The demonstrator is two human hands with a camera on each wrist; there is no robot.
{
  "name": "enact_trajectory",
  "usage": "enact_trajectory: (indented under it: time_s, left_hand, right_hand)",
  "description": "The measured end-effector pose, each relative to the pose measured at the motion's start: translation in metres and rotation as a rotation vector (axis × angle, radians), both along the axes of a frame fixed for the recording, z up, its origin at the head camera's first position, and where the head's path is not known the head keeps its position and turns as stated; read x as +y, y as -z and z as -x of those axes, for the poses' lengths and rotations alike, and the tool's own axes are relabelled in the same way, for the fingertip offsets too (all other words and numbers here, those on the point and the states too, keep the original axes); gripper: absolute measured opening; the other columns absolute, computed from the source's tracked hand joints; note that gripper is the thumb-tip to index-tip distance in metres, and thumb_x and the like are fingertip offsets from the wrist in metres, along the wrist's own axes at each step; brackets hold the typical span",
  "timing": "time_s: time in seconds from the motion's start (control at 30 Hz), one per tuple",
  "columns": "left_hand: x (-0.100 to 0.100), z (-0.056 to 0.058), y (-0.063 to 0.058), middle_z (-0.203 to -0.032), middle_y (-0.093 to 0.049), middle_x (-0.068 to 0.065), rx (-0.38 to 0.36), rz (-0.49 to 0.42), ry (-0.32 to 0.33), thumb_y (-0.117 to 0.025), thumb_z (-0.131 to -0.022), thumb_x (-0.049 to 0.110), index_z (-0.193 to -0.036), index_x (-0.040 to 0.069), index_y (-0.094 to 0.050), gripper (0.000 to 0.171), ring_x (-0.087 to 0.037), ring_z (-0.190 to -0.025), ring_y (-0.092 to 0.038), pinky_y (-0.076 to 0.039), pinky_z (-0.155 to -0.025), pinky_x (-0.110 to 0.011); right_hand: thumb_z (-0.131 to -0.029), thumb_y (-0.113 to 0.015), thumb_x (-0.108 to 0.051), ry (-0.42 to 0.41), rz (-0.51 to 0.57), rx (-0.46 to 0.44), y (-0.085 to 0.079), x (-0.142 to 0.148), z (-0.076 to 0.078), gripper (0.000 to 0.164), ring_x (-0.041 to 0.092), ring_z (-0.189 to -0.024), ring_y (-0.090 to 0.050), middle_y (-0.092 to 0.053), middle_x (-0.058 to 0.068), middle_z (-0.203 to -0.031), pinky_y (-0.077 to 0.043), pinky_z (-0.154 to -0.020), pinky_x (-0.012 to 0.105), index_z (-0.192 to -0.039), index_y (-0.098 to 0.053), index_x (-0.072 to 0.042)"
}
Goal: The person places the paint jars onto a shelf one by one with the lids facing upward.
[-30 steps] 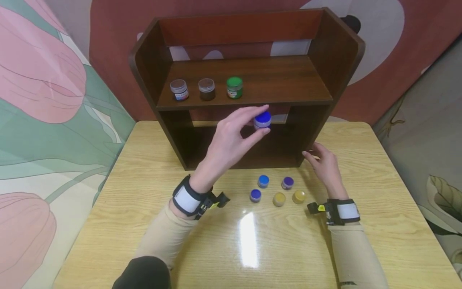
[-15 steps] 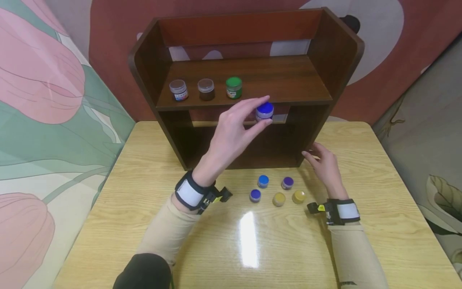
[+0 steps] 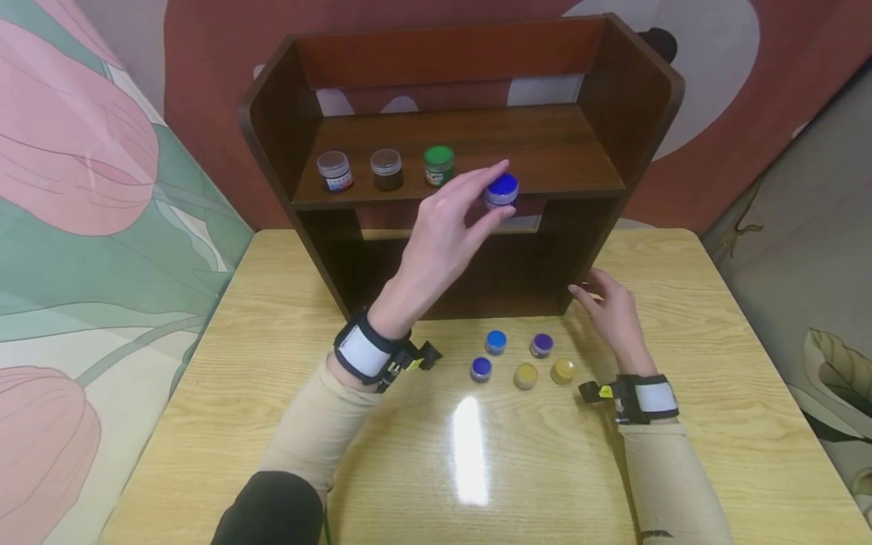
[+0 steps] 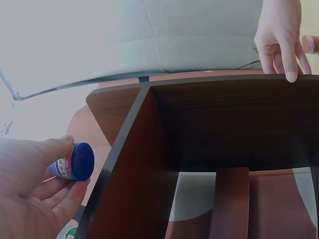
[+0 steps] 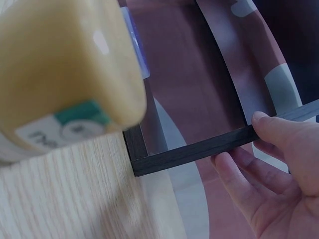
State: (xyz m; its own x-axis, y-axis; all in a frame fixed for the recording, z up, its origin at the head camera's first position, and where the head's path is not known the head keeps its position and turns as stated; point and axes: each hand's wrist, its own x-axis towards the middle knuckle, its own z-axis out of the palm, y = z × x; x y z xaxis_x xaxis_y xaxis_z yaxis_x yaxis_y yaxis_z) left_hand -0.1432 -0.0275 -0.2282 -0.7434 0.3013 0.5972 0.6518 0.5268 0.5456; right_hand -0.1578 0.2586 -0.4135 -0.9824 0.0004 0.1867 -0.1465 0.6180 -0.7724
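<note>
Left hand (image 3: 444, 227): thumb and fingers pinch the blue jar (image 3: 502, 189), lid uppermost. The jar is at the fingertips, off the table (image 3: 402, 462), in front of the upper shelf (image 3: 538, 147) and apart from it.

Right hand (image 3: 611, 312): thumb and fingers pinch the front edge of the side panel (image 3: 633, 106), thumb on the inner side, low on the panel.

Jars on the upper shelf, three in total: the green jar (image 3: 439, 165) directly beyond the left hand; the brown jar (image 3: 387, 169) and the clear-lidded jar (image 3: 334, 171) beyond it and to its left, spaced in a row.

Jars on the table, five in total, nearer the body than the left hand and to the left of the right hand: light blue jar (image 3: 496, 342), dark blue jar (image 3: 481, 369), purple jar (image 3: 541, 345), front yellow jar (image 3: 525, 376) and rear yellow jar (image 3: 562, 371).

Status (judgement): shelving is about one-third complete. Three jars appear placed, one is in transfer, five remain.
</note>
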Motion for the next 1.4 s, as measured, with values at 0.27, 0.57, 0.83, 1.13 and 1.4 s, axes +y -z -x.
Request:
enact_trajectory:
  time_s: [0.27,0.57,0.83,1.13,1.4]
  left_hand:
    - [0.005,0.007,0.002,-0.136,-0.065,-0.008,0.065,0.000,-0.039,-0.073,-0.090,0.028,-0.139,0.009,-0.057,0.055,-0.018,-0.125,-0.063,-0.048,-0.106,-0.020]
    - [0.013,0.013,0.000,-0.129,-0.068,-0.010,0.134,0.007,-0.117,-0.073,-0.090,0.030,-0.134,0.007,-0.061,0.051,-0.018,-0.118,-0.066,-0.051,-0.101,-0.019]
    - [0.020,0.016,-0.002,-0.130,-0.068,-0.009,0.108,0.053,-0.178,-0.071,-0.092,0.033,-0.135,0.008,-0.060,0.051,-0.017,-0.122,-0.065,-0.049,-0.105,-0.019]
    - [0.023,0.021,-0.002,-0.132,-0.067,-0.009,0.117,0.091,-0.207,-0.069,-0.093,0.033,-0.134,0.009,-0.062,0.048,-0.018,-0.124,-0.064,-0.048,-0.107,-0.021]
    - [0.024,0.023,-0.004,-0.130,-0.068,-0.009,0.129,0.110,-0.221,-0.070,-0.093,0.030,-0.133,0.008,-0.063,0.046,-0.019,-0.122,-0.065,-0.050,-0.105,-0.023]
  right_hand:
    - [-0.101,-0.057,-0.031,-0.005,-0.006,-0.005,0.000,0.000,0.000,0.046,0.043,-0.123,-0.060,-0.061,0.024,-0.135,-0.052,-0.099,0.058,-0.139,-0.055,-0.005]
    - [-0.101,-0.058,-0.030,-0.008,0.001,0.003,0.001,0.001,0.001,0.045,0.044,-0.123,-0.060,-0.061,0.024,-0.135,-0.051,-0.099,0.058,-0.137,-0.056,-0.004]
    - [-0.101,-0.058,-0.031,-0.007,-0.002,0.002,0.003,0.001,0.001,0.045,0.043,-0.122,-0.061,-0.062,0.023,-0.135,-0.052,-0.098,0.057,-0.138,-0.056,-0.005]
    - [-0.100,-0.059,-0.031,-0.013,0.001,0.008,0.003,0.000,0.002,0.044,0.043,-0.120,-0.062,-0.062,0.023,-0.133,-0.053,-0.098,0.057,-0.136,-0.057,-0.005]
    - [-0.101,-0.058,-0.030,-0.020,0.007,0.010,0.003,0.001,0.000,0.043,0.045,-0.121,-0.061,-0.062,0.025,-0.133,-0.052,-0.098,0.058,-0.135,-0.057,-0.004]
